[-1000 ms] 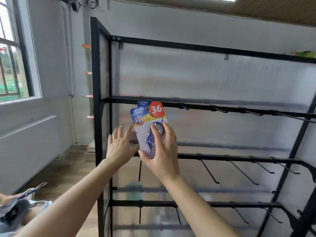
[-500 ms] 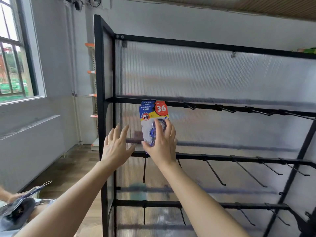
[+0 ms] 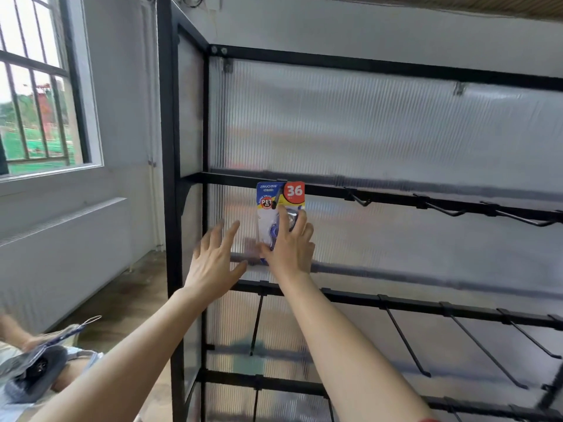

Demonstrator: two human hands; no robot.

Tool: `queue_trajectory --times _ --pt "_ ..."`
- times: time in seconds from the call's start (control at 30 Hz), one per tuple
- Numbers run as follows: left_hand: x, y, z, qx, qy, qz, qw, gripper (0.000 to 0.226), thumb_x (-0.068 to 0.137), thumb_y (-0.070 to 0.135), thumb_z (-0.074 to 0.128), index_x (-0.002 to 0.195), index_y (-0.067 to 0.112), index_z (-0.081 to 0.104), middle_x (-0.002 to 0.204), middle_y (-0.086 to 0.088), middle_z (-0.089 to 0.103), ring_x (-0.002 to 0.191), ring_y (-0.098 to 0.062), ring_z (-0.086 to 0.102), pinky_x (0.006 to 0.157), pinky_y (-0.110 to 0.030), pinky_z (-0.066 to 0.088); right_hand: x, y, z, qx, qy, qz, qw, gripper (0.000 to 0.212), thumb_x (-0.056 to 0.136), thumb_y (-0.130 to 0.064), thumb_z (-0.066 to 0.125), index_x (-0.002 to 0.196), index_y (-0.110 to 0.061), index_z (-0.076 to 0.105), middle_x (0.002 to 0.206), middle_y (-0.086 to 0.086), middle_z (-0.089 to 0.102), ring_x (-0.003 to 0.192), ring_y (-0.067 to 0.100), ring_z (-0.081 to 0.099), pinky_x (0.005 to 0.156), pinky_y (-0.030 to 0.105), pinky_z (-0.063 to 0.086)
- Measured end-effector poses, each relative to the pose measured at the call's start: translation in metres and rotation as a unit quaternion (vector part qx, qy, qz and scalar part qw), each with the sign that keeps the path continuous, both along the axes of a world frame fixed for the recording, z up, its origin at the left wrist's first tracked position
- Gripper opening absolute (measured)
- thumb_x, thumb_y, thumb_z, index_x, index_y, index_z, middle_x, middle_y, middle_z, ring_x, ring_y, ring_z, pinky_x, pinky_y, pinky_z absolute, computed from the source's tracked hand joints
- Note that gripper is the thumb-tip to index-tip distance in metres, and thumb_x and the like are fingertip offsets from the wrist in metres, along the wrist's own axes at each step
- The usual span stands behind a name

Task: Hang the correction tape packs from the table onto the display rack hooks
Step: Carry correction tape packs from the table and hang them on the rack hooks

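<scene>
A correction tape pack (image 3: 272, 205), blue and yellow with a red "36" tag, sits up against the upper bar of the black display rack (image 3: 170, 208), its top on the leftmost hook (image 3: 277, 194). My right hand (image 3: 289, 245) holds the pack's lower part, thumb on the left edge and fingers over the blister. My left hand (image 3: 213, 263) hovers just left of the pack with spread fingers, holding nothing.
Bare hooks (image 3: 441, 210) run along the upper bar to the right, and longer hooks (image 3: 405, 339) hang off the lower bars. A window (image 3: 36, 95) is at the left. A seated person's hand with a pack (image 3: 45, 342) shows at the lower left.
My right hand has pushed the pack farther up and back onto the hook at the upper bar. My left hand has let go of the pack's side and stays beside it.
</scene>
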State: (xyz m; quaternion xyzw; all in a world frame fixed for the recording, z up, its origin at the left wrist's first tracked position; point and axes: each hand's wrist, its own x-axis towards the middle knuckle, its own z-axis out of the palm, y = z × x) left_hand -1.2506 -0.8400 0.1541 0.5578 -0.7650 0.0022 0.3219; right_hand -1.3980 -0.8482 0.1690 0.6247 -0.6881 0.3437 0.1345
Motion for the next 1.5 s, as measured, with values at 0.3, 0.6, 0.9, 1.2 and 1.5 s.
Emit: queue_trajectory --times 0.3,0.6,0.9,1.2,1.5 --pt "-0.002 0.001 -0.004 0.014 -0.008 0.008 1.0 0.082 0.092 0.037 0.058 0.153 0.027 0.005 0.16 -0.007 0.001 0.147 -0.03 0.005 0.116 -0.048 0.015 -0.007 0.005 -0.004 0.06 0.052 0.016 0.997 0.087 0.094 -0.044 0.053 0.152 -0.03 -0.01 0.159 0.011 -0.015 0.145 0.041 0.005 0.109 0.048 0.038" --pt "-0.013 0.069 -0.039 0.053 -0.023 -0.024 0.998 0.078 0.093 0.035 0.058 0.153 0.023 0.01 0.159 -0.011 0.008 0.145 -0.031 0.009 0.116 -0.048 0.014 -0.039 0.112 -0.055 0.134 0.078 -0.002 0.988 0.077 0.098 -0.038 0.048 0.154 -0.025 -0.003 0.16 0.011 -0.005 0.147 0.034 0.005 0.115 0.051 0.018" --pt "-0.034 0.161 -0.107 0.108 -0.046 -0.059 0.991 0.075 0.093 0.034 0.056 0.153 0.022 0.012 0.159 -0.012 0.005 0.146 -0.03 0.002 0.118 -0.048 0.008 -0.068 0.239 -0.137 0.251 0.06 -0.029 0.966 0.073 0.099 -0.037 0.046 0.154 -0.025 0.0 0.16 0.014 0.0 0.146 0.035 0.008 0.116 0.053 0.011" --pt "-0.052 0.275 -0.158 0.16 -0.068 -0.028 0.984 0.076 0.092 0.035 0.057 0.153 0.023 0.013 0.159 -0.011 0.006 0.146 -0.03 0.004 0.118 -0.047 0.01 -0.093 0.362 -0.18 0.289 0.025 -0.022 0.957 0.068 0.099 -0.034 0.046 0.154 -0.024 0.006 0.16 0.012 0.003 0.146 0.034 0.011 0.115 0.05 0.013" --pt "-0.061 0.442 -0.223 0.263 -0.077 0.022 0.961 0.075 0.091 0.032 0.056 0.152 0.022 0.013 0.159 -0.011 0.007 0.144 -0.032 0.01 0.115 -0.046 0.014 -0.111 0.515 -0.227 0.378 0.004 0.002 0.926 0.068 0.099 -0.031 0.046 0.153 -0.024 0.007 0.16 0.013 0.005 0.145 0.034 0.011 0.116 0.051 0.012"
